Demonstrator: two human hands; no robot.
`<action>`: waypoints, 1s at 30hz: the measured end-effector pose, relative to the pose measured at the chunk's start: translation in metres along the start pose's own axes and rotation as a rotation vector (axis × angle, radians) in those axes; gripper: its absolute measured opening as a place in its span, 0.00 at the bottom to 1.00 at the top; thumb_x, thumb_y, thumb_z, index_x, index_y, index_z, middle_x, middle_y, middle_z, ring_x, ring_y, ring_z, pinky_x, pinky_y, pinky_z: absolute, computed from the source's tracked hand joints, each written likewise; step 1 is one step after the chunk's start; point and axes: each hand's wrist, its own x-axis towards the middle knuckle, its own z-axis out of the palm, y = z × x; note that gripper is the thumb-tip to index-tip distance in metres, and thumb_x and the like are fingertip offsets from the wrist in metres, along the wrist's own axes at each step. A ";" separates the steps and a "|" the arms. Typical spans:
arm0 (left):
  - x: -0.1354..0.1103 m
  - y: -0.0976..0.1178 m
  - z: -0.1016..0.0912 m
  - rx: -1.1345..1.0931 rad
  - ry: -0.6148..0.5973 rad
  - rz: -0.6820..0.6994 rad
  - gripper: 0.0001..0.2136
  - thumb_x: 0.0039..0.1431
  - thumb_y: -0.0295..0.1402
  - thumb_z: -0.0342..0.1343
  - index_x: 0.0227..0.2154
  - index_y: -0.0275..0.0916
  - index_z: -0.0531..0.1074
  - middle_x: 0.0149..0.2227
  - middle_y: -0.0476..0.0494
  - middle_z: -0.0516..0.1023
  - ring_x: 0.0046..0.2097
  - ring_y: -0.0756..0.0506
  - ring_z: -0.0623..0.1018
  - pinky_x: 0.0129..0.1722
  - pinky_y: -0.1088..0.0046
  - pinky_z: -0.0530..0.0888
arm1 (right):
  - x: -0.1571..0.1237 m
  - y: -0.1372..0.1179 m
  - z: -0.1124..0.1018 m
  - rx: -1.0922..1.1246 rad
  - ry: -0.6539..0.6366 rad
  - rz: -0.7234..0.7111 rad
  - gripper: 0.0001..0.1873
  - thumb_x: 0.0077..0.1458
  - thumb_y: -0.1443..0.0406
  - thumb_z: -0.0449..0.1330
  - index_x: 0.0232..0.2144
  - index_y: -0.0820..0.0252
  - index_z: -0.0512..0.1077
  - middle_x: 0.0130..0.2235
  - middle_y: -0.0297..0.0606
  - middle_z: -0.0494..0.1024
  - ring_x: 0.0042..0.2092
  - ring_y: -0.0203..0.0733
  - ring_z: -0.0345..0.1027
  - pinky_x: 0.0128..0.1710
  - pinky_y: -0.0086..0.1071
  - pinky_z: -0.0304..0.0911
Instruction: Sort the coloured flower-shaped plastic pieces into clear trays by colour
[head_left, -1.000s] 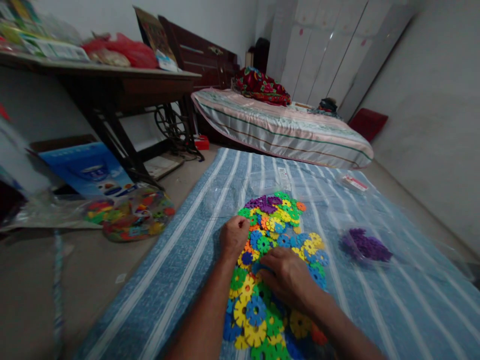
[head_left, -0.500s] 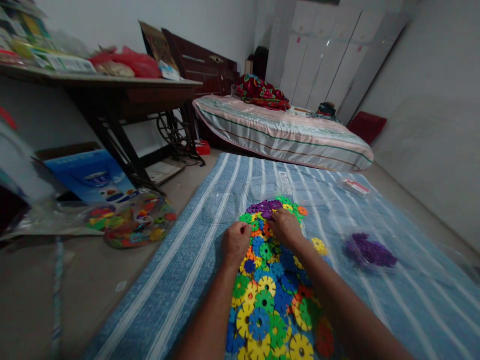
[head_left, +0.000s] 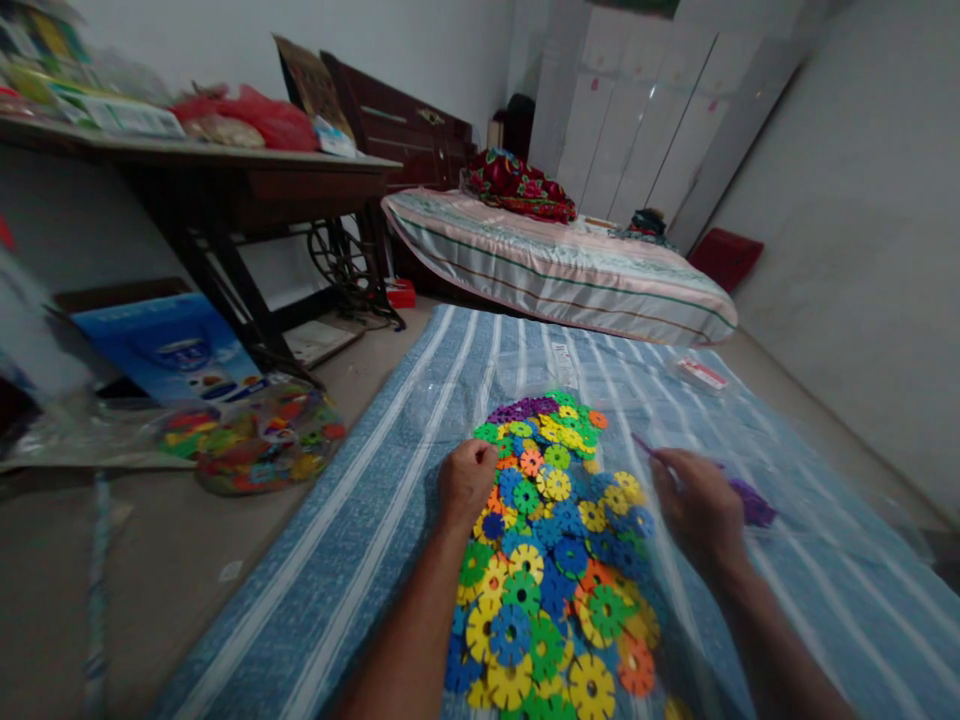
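Observation:
A pile of flower-shaped plastic discs point(head_left: 551, 540) in yellow, green, blue and orange spreads over the striped cloth in front of me. Along its far end lie several purple discs point(head_left: 523, 409). My left hand point(head_left: 469, 480) is closed in a fist at the pile's left edge; whatever its fingers may hold is hidden. To the right of the pile, my right hand point(head_left: 697, 500) pinches a thin purple disc point(head_left: 643, 443), seen nearly edge-on. Behind that hand, partly covered by it, is a clear container of purple discs point(head_left: 754, 503).
Blue-and-white striped cloth point(head_left: 360, 540) covers the surface. Clear plastic packaging point(head_left: 525, 370) and a small red-and-white box point(head_left: 702, 374) lie toward its far edge. On the floor at left sits a bag of coloured pieces point(head_left: 270, 440), near a sewing-machine table point(head_left: 300, 180). A bed point(head_left: 555, 265) stands beyond.
My right hand has moved from the far end of the pile rightward to beside the purple container, with a purple disc in its fingers. The left hand has stayed at the pile's edge.

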 end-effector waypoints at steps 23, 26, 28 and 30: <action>0.001 0.002 0.000 0.017 -0.016 -0.035 0.09 0.58 0.35 0.51 0.26 0.41 0.74 0.29 0.49 0.79 0.33 0.49 0.77 0.34 0.77 0.67 | 0.016 -0.093 0.082 0.106 -0.753 -0.002 0.26 0.61 0.49 0.55 0.55 0.56 0.71 0.60 0.49 0.68 0.63 0.57 0.55 0.60 0.50 0.56; 0.001 0.003 -0.001 0.013 -0.021 -0.037 0.09 0.58 0.35 0.51 0.27 0.41 0.75 0.30 0.49 0.79 0.34 0.49 0.77 0.35 0.77 0.67 | 0.006 -0.098 0.065 0.114 -0.808 -0.022 0.27 0.61 0.51 0.57 0.58 0.53 0.68 0.62 0.46 0.66 0.64 0.56 0.54 0.60 0.49 0.55; 0.001 0.003 -0.001 0.013 -0.019 -0.038 0.09 0.58 0.34 0.51 0.27 0.41 0.75 0.31 0.48 0.80 0.34 0.49 0.77 0.36 0.76 0.68 | 0.001 -0.100 0.050 0.098 -0.873 -0.033 0.26 0.60 0.52 0.58 0.58 0.51 0.68 0.61 0.45 0.67 0.63 0.55 0.56 0.59 0.49 0.55; 0.001 0.003 0.000 0.016 -0.017 -0.035 0.09 0.59 0.34 0.51 0.27 0.41 0.75 0.31 0.48 0.80 0.35 0.49 0.77 0.36 0.77 0.68 | -0.002 -0.101 0.036 0.061 -0.928 -0.039 0.23 0.60 0.53 0.59 0.56 0.49 0.70 0.60 0.45 0.68 0.61 0.55 0.59 0.58 0.48 0.56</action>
